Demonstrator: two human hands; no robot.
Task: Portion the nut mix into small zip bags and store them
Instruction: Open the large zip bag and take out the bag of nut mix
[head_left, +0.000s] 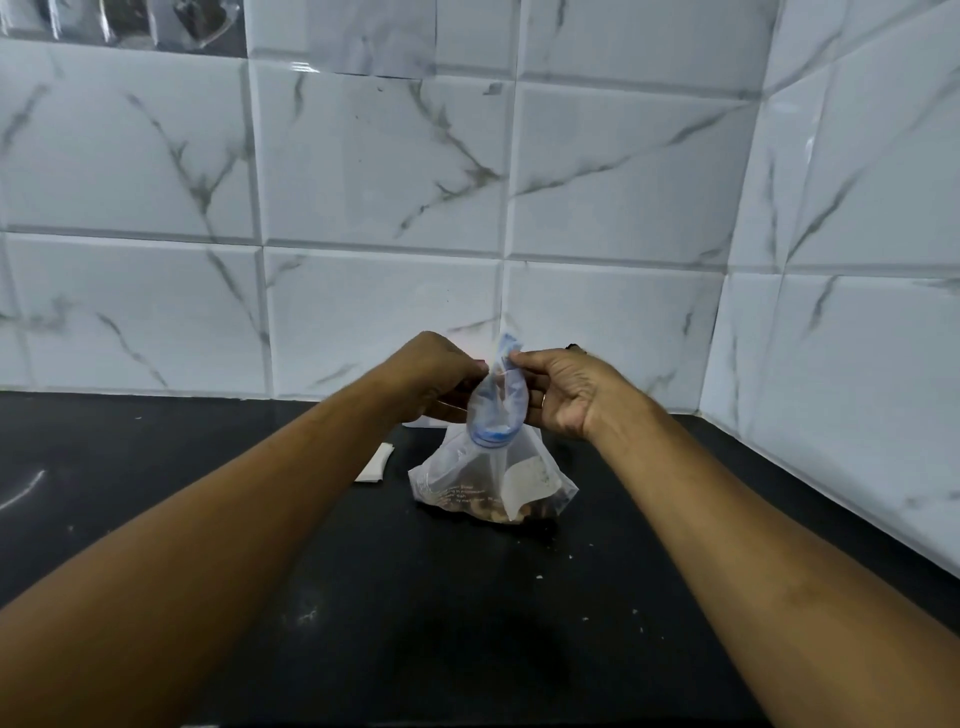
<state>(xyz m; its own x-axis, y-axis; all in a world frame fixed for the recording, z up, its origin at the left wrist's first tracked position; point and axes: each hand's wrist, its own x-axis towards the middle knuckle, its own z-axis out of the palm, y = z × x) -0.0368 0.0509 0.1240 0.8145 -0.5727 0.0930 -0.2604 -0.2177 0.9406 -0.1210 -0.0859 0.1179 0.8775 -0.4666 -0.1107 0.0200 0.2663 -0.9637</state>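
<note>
- left hand and right hand both pinch the top edge of one zip bag, fingertips nearly touching above it
- bag stands on the black counter close to the tiled wall, its base on the surface and its top pulled up between the hands
- nut mix sits in the bottom of the bag, a small dark load, most of the bag slack above it
- blue zip strip bows out in a loop below the fingers; can't tell if it's pressed closed anywhere
- my read: one portion is in, sealing is the step in hand
- left to do: close this bag, fill any others, store them
- no source container, finished bags or storage spot in view, so overall count unknown
- flat white piece lies just left of the bag, maybe spare bags, unclear
- pale crumbs scattered on the counter in front
</note>
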